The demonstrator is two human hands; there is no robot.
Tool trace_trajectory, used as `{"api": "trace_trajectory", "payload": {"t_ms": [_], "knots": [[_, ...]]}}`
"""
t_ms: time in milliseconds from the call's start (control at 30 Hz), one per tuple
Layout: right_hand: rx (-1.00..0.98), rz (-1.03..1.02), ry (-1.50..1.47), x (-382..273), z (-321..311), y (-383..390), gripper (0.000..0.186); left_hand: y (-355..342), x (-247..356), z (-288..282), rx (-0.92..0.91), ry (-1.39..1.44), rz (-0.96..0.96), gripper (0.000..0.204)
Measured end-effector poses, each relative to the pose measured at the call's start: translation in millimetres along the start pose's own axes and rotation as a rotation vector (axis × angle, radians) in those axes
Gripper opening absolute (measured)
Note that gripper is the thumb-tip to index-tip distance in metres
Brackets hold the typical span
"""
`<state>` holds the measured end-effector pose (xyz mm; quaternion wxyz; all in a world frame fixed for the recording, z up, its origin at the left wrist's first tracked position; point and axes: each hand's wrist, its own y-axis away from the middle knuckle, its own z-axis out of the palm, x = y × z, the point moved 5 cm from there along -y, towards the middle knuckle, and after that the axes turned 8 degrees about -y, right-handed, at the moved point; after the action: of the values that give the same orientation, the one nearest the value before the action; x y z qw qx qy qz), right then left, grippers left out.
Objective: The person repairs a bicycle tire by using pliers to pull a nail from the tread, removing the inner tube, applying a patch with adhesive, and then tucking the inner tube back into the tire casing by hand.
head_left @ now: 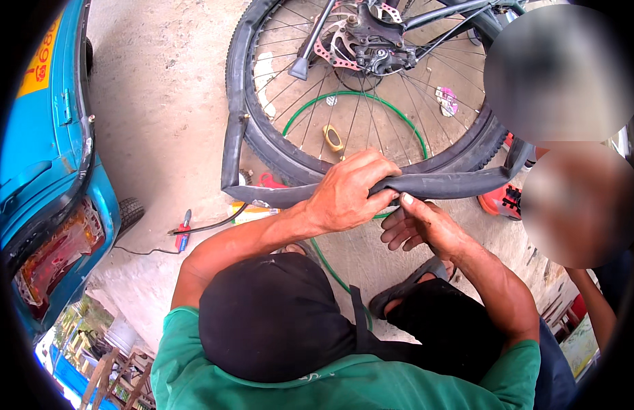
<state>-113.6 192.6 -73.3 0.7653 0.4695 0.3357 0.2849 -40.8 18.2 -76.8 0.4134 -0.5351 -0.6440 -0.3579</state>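
A black inner tube (453, 184) hangs loose along the near side of a bicycle wheel (235, 68), bent sharply at the left. A valve stem sticks out of its left run. My left hand (351, 191) is closed around the tube near its middle, knuckles up. Just right of it, my right hand (429, 225) has its thumb tip against the tube's lower edge, close to my left thumb. The other right fingers are spread below, apart from the tube. The wheel's spokes and drilled brake disc (341, 34) lie beyond my hands.
A green hose (317, 96) curves on the concrete floor behind the spokes, near a small yellow-and-black object (332, 138). A blue vehicle (91, 171) stands at left, beside a red-and-blue tool (183, 232). At right sits another person, with a red shoe (498, 201) near the tyre.
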Motion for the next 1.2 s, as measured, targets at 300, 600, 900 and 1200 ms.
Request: {"api": "trace_trajectory", "payload": {"t_ms": [300, 600, 900, 1200], "knots": [[0.267, -0.099, 0.055, -9, -17, 20, 0.066, 11, -32, -122, 0.445, -0.388, -0.113, 0.029], [0.268, -0.183, 0.176, -25, -15, 34, 0.049, 51, -197, -197, 0.460, -0.464, -0.778, 0.048], [0.408, -0.447, -0.066, -84, -54, 52, 0.034, 189, -269, -277, 0.875, 0.265, -1.101, 0.022], [0.393, -1.004, -0.335, -181, -87, 71, 0.056, 109, -128, -139, 0.509, 0.245, -0.817, 0.050]]}}
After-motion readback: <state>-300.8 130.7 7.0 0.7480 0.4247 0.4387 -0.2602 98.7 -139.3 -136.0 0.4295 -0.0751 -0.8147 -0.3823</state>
